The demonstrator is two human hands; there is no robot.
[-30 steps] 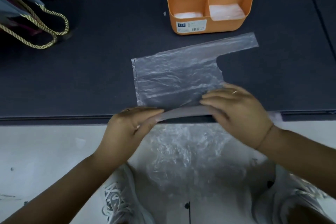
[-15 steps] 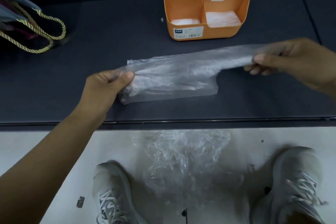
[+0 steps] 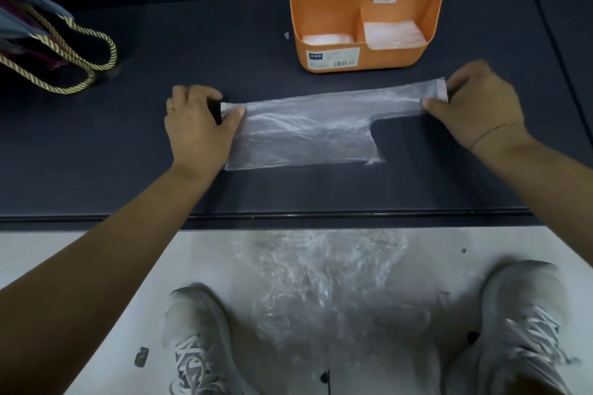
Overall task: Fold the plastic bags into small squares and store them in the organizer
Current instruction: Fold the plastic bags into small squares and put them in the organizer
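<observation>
A clear plastic bag [image 3: 308, 131], folded lengthwise into a long strip, lies flat on the dark table [image 3: 96, 154]. My left hand [image 3: 199, 125] pinches its left end between thumb and fingers. My right hand [image 3: 475, 106] pinches the narrow handle end on the right. Behind the strip stands the orange organizer [image 3: 369, 6], with folded clear bags in its compartments.
A bag with gold rope handles [image 3: 64, 58] sits at the table's far left. Below the table's front edge [image 3: 288, 216], a heap of crumpled clear plastic bags [image 3: 324, 282] lies on the white floor between my two grey shoes.
The bag was folded over at the near table edge, lifted by both ends, and now lies stretched flat farther back on the table. Both hands moved apart to its ends.
</observation>
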